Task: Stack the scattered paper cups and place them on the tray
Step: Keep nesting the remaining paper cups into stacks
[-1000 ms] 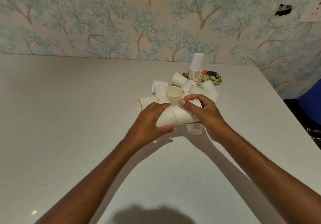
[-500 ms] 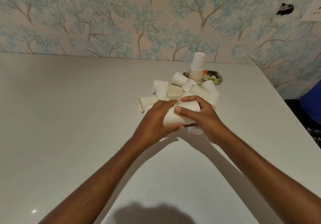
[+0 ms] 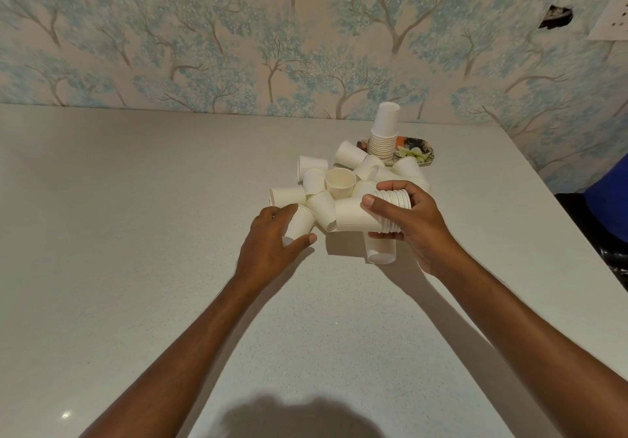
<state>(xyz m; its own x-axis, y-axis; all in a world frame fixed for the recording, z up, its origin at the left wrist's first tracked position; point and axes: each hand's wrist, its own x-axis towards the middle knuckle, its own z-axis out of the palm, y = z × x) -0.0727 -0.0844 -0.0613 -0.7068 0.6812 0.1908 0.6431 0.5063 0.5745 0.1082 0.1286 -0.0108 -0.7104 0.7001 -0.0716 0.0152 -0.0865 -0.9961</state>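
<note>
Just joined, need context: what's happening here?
A person is collecting loose paper cups on the white table. The right grip holds a nested stack lying sideways above the pile. The left grip curls round a single cup at the pile's near-left edge. A finished stack stands upside down on the patterned tray behind; many cups lie loose, so the job is partway.

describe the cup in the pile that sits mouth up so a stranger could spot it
On the white table, just before the flowered tray, lies a heap of paper cups. Near its middle one cup sits mouth up, showing its cream inside; its neighbours lie tipped over.
</note>
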